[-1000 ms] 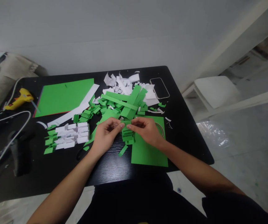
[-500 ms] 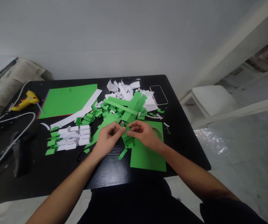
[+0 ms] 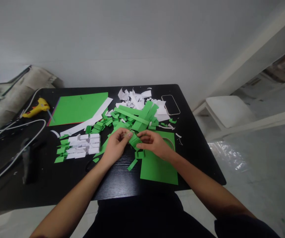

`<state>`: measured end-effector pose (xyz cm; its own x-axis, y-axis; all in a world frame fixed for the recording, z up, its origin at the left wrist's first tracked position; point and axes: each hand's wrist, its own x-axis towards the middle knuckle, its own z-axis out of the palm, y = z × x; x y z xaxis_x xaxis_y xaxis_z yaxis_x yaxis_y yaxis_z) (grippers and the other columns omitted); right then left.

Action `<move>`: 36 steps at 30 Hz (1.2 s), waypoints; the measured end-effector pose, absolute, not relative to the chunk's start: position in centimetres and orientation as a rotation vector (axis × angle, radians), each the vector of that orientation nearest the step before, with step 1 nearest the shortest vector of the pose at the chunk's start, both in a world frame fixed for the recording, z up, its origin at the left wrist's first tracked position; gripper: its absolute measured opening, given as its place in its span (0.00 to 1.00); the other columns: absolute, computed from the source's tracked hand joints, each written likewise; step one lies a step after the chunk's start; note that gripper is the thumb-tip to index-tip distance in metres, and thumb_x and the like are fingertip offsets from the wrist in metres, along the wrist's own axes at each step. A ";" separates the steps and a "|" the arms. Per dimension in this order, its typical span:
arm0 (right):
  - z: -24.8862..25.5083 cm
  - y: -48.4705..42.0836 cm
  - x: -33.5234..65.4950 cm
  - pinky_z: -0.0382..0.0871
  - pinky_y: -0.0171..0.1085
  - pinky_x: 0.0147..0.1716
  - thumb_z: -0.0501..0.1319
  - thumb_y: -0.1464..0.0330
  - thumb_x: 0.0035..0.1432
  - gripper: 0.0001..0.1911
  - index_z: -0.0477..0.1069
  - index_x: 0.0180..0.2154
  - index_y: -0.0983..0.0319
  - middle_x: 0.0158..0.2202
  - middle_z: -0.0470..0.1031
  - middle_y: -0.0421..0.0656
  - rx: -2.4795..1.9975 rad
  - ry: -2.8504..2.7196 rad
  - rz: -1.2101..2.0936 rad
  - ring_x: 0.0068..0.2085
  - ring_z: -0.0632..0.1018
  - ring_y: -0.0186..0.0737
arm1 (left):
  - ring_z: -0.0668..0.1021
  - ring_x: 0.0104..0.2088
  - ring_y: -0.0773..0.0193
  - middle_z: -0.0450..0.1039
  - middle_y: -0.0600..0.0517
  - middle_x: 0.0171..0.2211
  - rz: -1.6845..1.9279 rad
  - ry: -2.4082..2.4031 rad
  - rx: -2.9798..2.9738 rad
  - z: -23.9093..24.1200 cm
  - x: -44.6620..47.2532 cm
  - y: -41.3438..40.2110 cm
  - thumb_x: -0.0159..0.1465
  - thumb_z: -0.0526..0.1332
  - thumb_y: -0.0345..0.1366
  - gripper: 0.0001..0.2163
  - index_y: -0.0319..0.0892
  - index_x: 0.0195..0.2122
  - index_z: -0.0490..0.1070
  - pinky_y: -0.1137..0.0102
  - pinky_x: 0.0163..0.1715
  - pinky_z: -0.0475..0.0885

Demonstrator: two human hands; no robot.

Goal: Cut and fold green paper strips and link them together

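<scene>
Between my two hands is a small green folded-paper piece (image 3: 134, 140), raised over the front middle of the table. My left hand (image 3: 116, 144) pinches its left side between thumb and fingers. On the other side, the curled thumb and fingers of my right hand (image 3: 155, 144) grip its right edge. Just below lie a green folded paper bit (image 3: 139, 154) and a short green strip (image 3: 132, 164). A green sheet (image 3: 158, 172) is partly under my right hand, with a roll of tape (image 3: 168, 142) on it. Rows of joined white and green folded pieces (image 3: 83, 145) rest left of my hands.
Behind my hands are heaped green strips (image 3: 144, 115) and white paper scraps (image 3: 136, 99). A phone (image 3: 171, 104) lies at the back right. A yellow glue gun (image 3: 37, 107) and white cable (image 3: 39, 132) are at left, near a large green sheet (image 3: 80, 107).
My hands have drawn slightly apart, and the green piece between them shows more fully. The whole view has shifted a little.
</scene>
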<state>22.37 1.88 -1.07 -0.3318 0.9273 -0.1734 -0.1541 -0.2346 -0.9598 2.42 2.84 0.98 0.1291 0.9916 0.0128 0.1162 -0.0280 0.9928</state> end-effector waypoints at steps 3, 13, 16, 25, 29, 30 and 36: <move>-1.3 2.1 22.5 0.81 0.39 0.40 0.79 0.63 0.48 0.18 0.79 0.39 0.60 0.33 0.82 0.38 -1.119 -1.184 1.585 0.35 0.83 0.37 | 0.76 0.29 0.64 0.76 0.54 0.30 1.004 1.131 1.301 0.9 2.4 2.9 0.59 0.72 0.51 0.18 0.41 0.39 0.76 0.70 0.32 0.70; -1.1 2.3 22.6 0.86 0.42 0.33 0.81 0.61 0.47 0.19 0.79 0.39 0.58 0.23 0.71 0.31 -1.026 -1.112 1.545 0.27 0.78 0.35 | 0.70 0.23 0.65 0.70 0.57 0.20 0.874 1.184 1.356 0.5 2.0 3.0 0.57 0.73 0.48 0.15 0.41 0.34 0.78 0.71 0.26 0.62; -1.2 2.2 22.6 0.85 0.43 0.34 0.78 0.61 0.52 0.17 0.79 0.41 0.57 0.24 0.71 0.32 -1.035 -1.195 1.473 0.27 0.78 0.36 | 0.71 0.24 0.65 0.69 0.57 0.22 0.879 1.165 1.349 0.2 2.2 3.1 0.59 0.72 0.47 0.15 0.41 0.36 0.77 0.71 0.27 0.63; -1.0 1.8 23.2 0.83 0.46 0.45 0.78 0.65 0.55 0.22 0.79 0.51 0.55 0.49 0.80 0.46 -1.050 -1.776 0.819 0.48 0.83 0.48 | 0.68 0.24 0.65 0.64 0.58 0.23 0.982 1.159 1.477 -0.1 1.9 3.2 0.64 0.69 0.43 0.11 0.44 0.43 0.78 0.69 0.27 0.60; -1.2 1.9 23.2 0.81 0.49 0.48 0.78 0.68 0.56 0.23 0.78 0.52 0.56 0.48 0.82 0.46 -1.047 -1.875 0.635 0.47 0.83 0.49 | 0.71 0.25 0.64 0.65 0.57 0.23 0.940 1.204 1.505 -0.1 2.0 3.1 0.65 0.68 0.44 0.11 0.43 0.44 0.79 0.69 0.27 0.63; -1.2 1.9 23.3 0.81 0.49 0.49 0.78 0.68 0.56 0.23 0.78 0.53 0.56 0.48 0.82 0.47 -1.047 -1.892 0.611 0.47 0.83 0.49 | 0.71 0.25 0.64 0.65 0.58 0.23 0.938 1.212 1.514 -0.1 2.0 3.0 0.65 0.67 0.44 0.11 0.43 0.44 0.79 0.69 0.27 0.64; -1.3 1.9 23.5 0.80 0.50 0.53 0.72 0.71 0.62 0.22 0.76 0.57 0.57 0.51 0.80 0.48 -1.057 -1.975 0.525 0.51 0.82 0.50 | 0.76 0.31 0.62 0.73 0.55 0.32 0.813 1.191 1.848 0.8 1.2 3.0 0.66 0.69 0.42 0.15 0.46 0.52 0.77 0.69 0.30 0.72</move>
